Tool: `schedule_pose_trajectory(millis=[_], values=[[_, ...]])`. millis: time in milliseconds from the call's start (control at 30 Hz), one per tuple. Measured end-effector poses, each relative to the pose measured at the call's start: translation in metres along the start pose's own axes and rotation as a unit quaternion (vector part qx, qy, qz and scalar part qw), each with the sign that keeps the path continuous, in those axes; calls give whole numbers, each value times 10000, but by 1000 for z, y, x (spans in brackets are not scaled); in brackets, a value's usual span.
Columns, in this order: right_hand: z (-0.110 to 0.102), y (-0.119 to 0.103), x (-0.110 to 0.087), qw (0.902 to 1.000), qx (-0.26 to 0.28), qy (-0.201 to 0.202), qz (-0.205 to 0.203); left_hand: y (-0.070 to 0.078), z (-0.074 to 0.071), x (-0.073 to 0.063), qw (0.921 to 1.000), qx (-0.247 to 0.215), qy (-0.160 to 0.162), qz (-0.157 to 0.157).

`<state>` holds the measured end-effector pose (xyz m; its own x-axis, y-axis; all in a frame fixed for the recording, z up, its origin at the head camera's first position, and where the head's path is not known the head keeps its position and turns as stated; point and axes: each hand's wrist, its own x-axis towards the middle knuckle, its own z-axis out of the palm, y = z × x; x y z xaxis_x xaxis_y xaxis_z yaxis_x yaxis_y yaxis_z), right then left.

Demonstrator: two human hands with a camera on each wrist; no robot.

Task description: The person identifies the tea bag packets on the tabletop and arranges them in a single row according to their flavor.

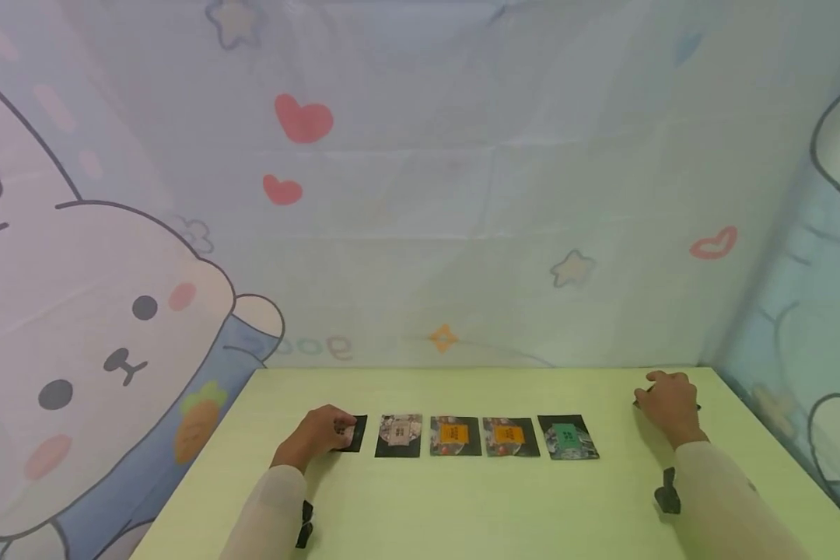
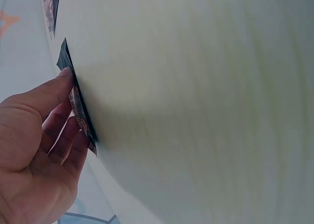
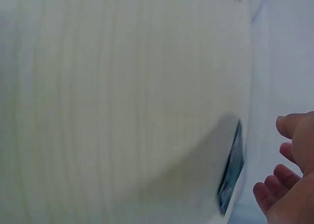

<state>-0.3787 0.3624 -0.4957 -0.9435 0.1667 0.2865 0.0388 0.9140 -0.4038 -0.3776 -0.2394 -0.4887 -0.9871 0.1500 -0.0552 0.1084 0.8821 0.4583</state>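
Note:
At the left end of a row of small square printed packets, my left hand [image 1: 313, 439] holds a dark packet [image 1: 354, 437] between thumb and fingers. The left wrist view shows the thumb on one side of this packet [image 2: 82, 113] and the fingertips by the other, low over the table. My right hand [image 1: 672, 408] is over another dark packet at the right end, which it mostly covers in the head view. In the right wrist view, the fingers of the right hand [image 3: 289, 180] are loosely bent and apart from that green-dark packet [image 3: 231, 170] on the table.
Between the hands lie a pink-labelled packet [image 1: 399, 437], two orange-labelled packets, one left [image 1: 455, 447] and one right [image 1: 507, 447], and a green-labelled packet [image 1: 579, 447]. The pale table [image 1: 490, 513] ends at a cartoon-printed curtain [image 1: 462, 295] behind.

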Motion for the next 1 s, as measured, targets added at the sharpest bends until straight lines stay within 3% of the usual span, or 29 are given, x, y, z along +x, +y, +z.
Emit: schedule_pose_trajectory(millis=[133, 333, 567, 800, 1000], values=[[3, 12, -3, 9988, 361, -58, 326, -2, -1, -1, 10000, -64, 41, -32], [5, 32, -3, 9996, 190, -83, 175, -1, 3, 0, 9999, -120, 66, -10], [10, 36, -2, 9999, 80, -134, 46, 0, 1, -3, 10000, -56, 19, -24], [1, 31, 2, 9966, -153, -807, 96, -1, -1, -1, 10000, 36, 70, 11], [-6, 29, 5, 9874, -529, -1485, 130, -3, -1, 0, 10000, -27, 77, -15]])
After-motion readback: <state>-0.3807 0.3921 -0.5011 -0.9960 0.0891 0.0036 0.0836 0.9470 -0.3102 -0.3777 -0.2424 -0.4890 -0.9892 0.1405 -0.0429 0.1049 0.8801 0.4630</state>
